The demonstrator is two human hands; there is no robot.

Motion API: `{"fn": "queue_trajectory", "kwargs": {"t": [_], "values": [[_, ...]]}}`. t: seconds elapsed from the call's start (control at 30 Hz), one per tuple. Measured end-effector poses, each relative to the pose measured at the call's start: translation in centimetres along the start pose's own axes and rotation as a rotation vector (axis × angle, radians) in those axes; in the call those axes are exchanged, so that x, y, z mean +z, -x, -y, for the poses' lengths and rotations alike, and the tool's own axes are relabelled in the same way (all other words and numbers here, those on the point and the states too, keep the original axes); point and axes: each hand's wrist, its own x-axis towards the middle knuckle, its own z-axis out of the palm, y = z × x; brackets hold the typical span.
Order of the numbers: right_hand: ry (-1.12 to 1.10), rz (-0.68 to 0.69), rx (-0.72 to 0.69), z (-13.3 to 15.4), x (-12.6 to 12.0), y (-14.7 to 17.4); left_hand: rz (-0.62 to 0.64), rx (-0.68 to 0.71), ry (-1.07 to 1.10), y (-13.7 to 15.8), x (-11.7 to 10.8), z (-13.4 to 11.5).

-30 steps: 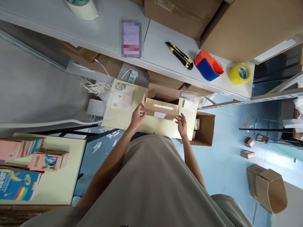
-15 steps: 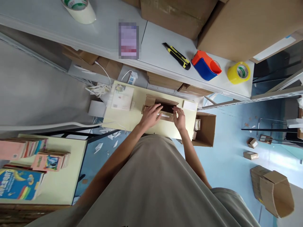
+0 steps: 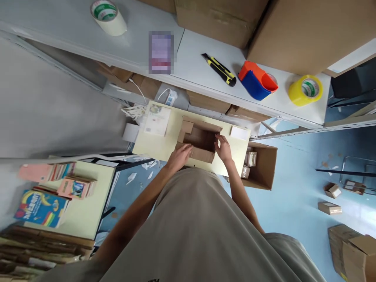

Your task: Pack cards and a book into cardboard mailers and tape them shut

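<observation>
A small cardboard box [image 3: 201,154] with its top flaps folded outward lies on the pale yellow table [image 3: 170,150] in front of me. Its inside looks dark and no contents can be made out. At the box's near left corner, my left hand [image 3: 179,157] grips the flap with its fingers together. My right hand [image 3: 223,149] has curled fingers on the right end of the box, thumb against the edge. A printed sheet [image 3: 158,119] lies to the left of the box, and a white label stack [image 3: 239,132] to its right.
On the grey shelf above are a box cutter [image 3: 219,69], an orange and blue tape dispenser [image 3: 257,80], yellow tape [image 3: 305,91] and cream tape [image 3: 108,18]. An open carton [image 3: 266,166] with small parcels stands right of the table. Books [image 3: 44,207] lie on the left table.
The box's near flap has swung outward, opening its top wider. My left hand has moved left and nearer to me, to the corner; my right hand stays at the right end.
</observation>
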Motion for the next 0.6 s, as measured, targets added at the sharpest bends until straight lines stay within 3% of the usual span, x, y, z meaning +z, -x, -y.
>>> {"fn": "queue_trajectory", "kwargs": {"t": [0.17, 0.27, 0.47, 0.6], "values": [[-0.050, -0.037, -0.007, -0.6, 1.8, 0.7, 0.032, -0.028, -0.032, -3.0, 2.8, 0.2], [-0.075, -0.055, -0.026, -1.1, 2.5, 1.1, -0.016, -0.016, -0.026, -5.4, 3.5, -0.3], [-0.085, -0.091, -0.041, -1.9, 3.1, 1.1, -0.136, -0.040, -0.073, -6.2, 2.5, -0.7], [-0.137, -0.061, -0.026, -1.8, 2.9, 1.1, -0.197, -0.073, -0.106, -5.9, 1.2, 0.7]]}}
